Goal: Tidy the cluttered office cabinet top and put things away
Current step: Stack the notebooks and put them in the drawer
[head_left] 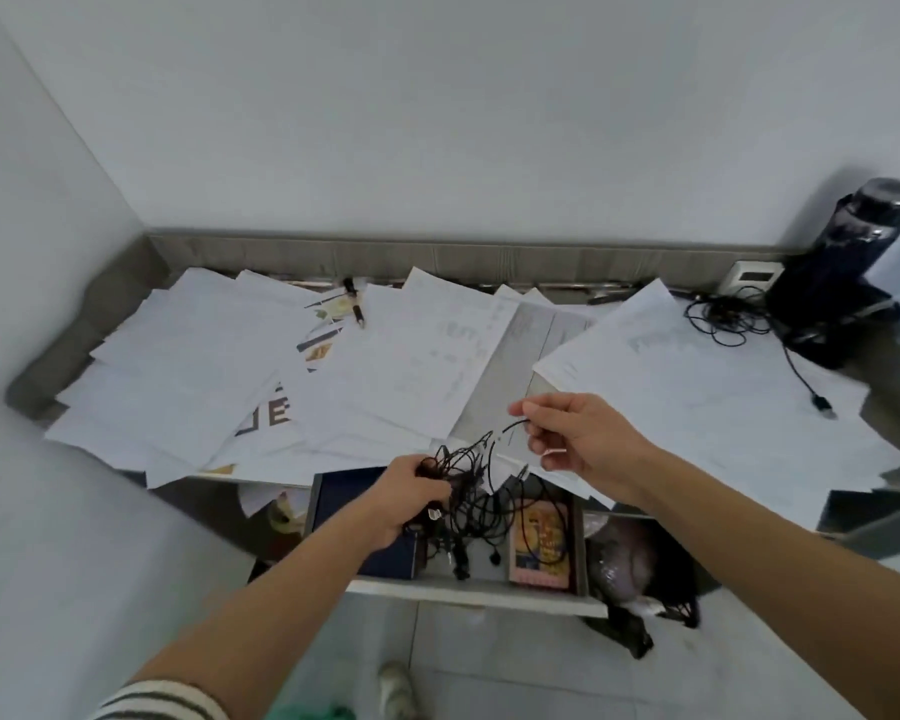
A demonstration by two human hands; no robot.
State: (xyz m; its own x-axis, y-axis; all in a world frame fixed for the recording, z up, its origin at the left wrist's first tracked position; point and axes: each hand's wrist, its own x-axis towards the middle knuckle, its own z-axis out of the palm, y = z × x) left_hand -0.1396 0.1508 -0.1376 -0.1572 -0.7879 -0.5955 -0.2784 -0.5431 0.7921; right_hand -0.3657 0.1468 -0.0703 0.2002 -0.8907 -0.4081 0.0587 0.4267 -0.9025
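Note:
A tangled bundle of thin black cable (476, 491) hangs over an open drawer (468, 589) at the cabinet's front edge. My left hand (411, 493) grips the bundle's left side. My right hand (578, 439) pinches one loose end of the cable and holds it up to the right. Loose white paper sheets (401, 366) cover most of the grey cabinet top (510, 356). A pen (355, 304) lies on the papers near the back wall.
A second black cable (723, 317) with a USB plug lies on the papers at back right, beside a dark bottle (848, 252). The drawer holds a dark blue book (344, 496) and a pink-framed booklet (541, 543). A dark bag (640, 569) sits right of the drawer.

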